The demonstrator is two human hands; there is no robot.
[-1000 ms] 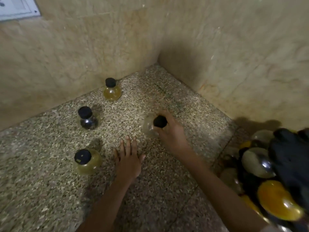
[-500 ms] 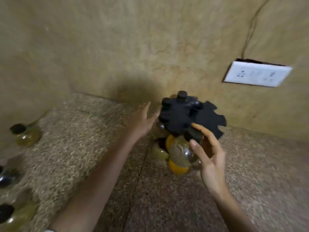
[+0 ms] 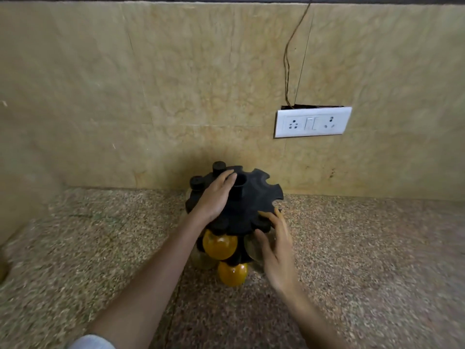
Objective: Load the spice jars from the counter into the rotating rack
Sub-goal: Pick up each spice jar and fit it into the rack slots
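Nearest, a pale sleeve shows at the bottom edge, and both bare forearms reach out over the speckled stone desk. The right hand is at the rack's front right, its fingers loosely spread and curled around a clear jar hanging under the rim; the thumb lies against the glass and the fingertips touch the black cap above it. Motion blur leaves it unclear whether the hand is gripping the jar or only touching it. Beside it hang an orange-filled jar and, lower, a second orange jar.

The jars look like small, smooth, rounded glass: light, slippery and breakable if knocked on the stone. The narrow neck just below the cap is probably the safest place to hold one, since that part slides into a slot.

Further on, the left hand lies flat on the rack, fingers together, seemingly steadying it. Empty notches face the wall, with two caps at the back left. Behind is a white socket plate.
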